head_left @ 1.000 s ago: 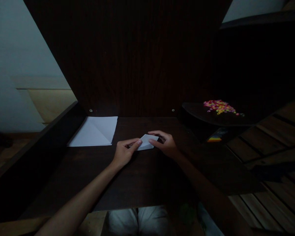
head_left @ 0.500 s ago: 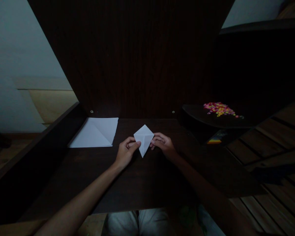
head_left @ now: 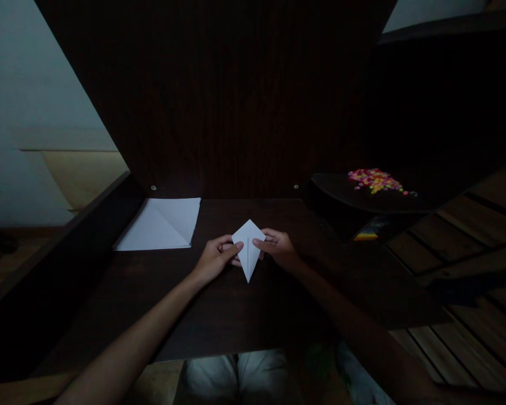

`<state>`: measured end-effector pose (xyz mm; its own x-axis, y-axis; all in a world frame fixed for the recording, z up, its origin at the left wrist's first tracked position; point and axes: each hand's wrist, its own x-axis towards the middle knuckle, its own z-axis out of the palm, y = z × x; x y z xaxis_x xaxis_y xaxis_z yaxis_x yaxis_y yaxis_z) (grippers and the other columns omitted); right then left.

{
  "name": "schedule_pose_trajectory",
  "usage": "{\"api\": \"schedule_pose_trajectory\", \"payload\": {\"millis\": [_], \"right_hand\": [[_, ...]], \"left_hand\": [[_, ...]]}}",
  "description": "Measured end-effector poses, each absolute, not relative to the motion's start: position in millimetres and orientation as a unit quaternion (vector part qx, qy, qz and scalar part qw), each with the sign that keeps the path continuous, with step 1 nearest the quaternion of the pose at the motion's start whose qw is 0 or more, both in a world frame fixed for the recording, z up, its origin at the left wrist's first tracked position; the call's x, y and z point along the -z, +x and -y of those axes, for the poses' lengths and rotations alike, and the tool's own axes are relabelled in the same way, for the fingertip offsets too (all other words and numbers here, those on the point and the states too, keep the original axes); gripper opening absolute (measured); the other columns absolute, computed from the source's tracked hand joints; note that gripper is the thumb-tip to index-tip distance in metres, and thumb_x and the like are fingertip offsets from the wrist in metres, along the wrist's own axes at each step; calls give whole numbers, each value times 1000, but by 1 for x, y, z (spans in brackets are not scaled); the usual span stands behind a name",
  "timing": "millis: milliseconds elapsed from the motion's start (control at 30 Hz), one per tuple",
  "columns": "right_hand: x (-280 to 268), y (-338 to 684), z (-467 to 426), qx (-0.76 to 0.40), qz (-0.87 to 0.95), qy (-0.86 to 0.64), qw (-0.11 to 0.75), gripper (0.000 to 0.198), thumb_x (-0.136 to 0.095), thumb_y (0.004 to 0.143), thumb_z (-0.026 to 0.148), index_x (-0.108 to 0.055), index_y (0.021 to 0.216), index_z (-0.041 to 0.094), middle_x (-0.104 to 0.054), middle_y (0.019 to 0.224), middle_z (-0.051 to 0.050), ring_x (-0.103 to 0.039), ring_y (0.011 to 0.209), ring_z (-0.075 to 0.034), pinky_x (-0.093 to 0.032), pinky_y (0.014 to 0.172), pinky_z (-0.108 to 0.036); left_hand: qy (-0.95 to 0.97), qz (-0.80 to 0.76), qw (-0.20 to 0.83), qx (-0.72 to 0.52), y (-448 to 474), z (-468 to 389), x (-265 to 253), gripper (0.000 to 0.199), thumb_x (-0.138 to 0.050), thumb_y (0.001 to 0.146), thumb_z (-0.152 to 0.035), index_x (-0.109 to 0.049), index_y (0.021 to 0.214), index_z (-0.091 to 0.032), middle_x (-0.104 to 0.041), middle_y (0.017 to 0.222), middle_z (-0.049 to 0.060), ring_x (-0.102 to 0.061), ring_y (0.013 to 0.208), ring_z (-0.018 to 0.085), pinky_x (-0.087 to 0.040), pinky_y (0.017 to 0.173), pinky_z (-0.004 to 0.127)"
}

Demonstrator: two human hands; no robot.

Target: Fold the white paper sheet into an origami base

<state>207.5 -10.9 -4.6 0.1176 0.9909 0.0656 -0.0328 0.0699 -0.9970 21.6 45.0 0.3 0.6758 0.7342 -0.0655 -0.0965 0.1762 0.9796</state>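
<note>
- Several white sheets lie on the counter, left of centre in the frame.
- The left hand, nearly closed, pinches the folded paper by its left edge.
- Just below frame centre, this kite points downward; the step looks like creasing, and the next move probably calls for aligned edges.
- The right hand pinches its right edge, thumb on top.
- Colourful bits heap on the shelf, frame right.

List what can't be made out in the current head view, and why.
All in the head view:
- Underside of the folded paper: its upper face hides it.
- Some fingertips of the left hand and right hand: behind that paper.
- Number of white sheets: edges too fine.
- Colorful pieces: too small to identify.
- Rainbow-striped item: mostly lost in shadow.
</note>
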Motion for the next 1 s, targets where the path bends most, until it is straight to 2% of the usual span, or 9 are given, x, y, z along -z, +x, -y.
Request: {"api": "schedule_pose_trajectory", "payload": {"millis": [133, 200, 300, 367, 500, 600, 733, 867, 1000], "right_hand": [[8, 213, 9, -466, 485, -507, 539, 38, -76, 68, 44, -65, 90, 16, -65, 61, 2, -56, 45, -11, -46, 44, -24], [12, 217, 8, -464, 499, -526, 509, 39, -75, 68, 43, -66, 94, 15, -64, 61, 2, -55, 45, -10, -43, 42, -22], [18, 219, 7, -438, 530, -573, 446, 37, -72, 71, 39, -67, 99, 15, -64, 64, 2, -55, 48, -11, -39, 41, -21], [20, 219, 7, -380, 568, -609, 402, 35, -71, 74, 35, -68, 103, 17, -63, 68, 2, -55, 52, -11, -40, 46, -22], [20, 217, 10, -193, 659, -644, 337, 44, -78, 71, 32, -68, 111, 20, -61, 87, -2, -58, 73, -15, -47, 67, -30], [22, 216, 12, -114, 694, -633, 324, 37, -78, 73, 31, -68, 107, 21, -56, 97, -5, -57, 85, -19, -48, 77, -34], [26, 217, 13, -117, 745, -573, 322, 11, -67, 82, 18, -70, 93, 17, -59, 88, -6, -58, 78, -18, -48, 74, -33], [23, 219, 13, -130, 761, -540, 334, 21, -54, 85, 6, -72, 90, 17, -66, 87, -8, -62, 79, -18, -48, 75, -31], [15, 220, 16, -166, 755, -540, 333, 22, -57, 81, 6, -73, 88, 19, -68, 86, -4, -62, 73, -15, -48, 71, -29]], "left_hand": [[616, -237, 704, -261, 16, -50, 1, 68, -77, 73, -42, -46, 127, -18, -70, 93, 6, -69, 77, 21, -58, 73, 39], [690, -228, 637, -258, 12, -54, 2, 73, -77, 74, -36, -40, 136, -20, -68, 97, 5, -67, 77, 18, -56, 75, 36], [820, -245, 453, -249, 6, -61, 5, 66, -77, 74, -30, -49, 133, -20, -65, 97, 4, -62, 84, 19, -51, 85, 36], [868, -251, 357, -238, 4, -65, 7, 61, -77, 75, -32, -54, 131, -20, -64, 102, 6, -59, 92, 21, -47, 92, 40], [914, -232, 255, -212, 2, -69, 13, 40, -71, 82, -39, -66, 117, -20, -57, 112, 9, -52, 108, 27, -38, 102, 46], [927, -218, 235, -197, 2, -71, 14, 35, -70, 82, -40, -69, 112, -21, -54, 115, 10, -50, 110, 27, -38, 102, 46], [926, -200, 246, -202, 4, -72, 12, 27, -71, 83, -37, -68, 103, -19, -57, 114, 9, -51, 108, 26, -39, 100, 43], [918, -194, 270, -214, 8, -71, 12, 12, -64, 88, -31, -65, 89, -19, -64, 103, 6, -54, 101, 22, -41, 96, 39], [921, -186, 267, -216, 12, -70, 13, 11, -57, 91, -28, -62, 87, -19, -65, 97, 5, -57, 95, 21, -41, 94, 38]]}}
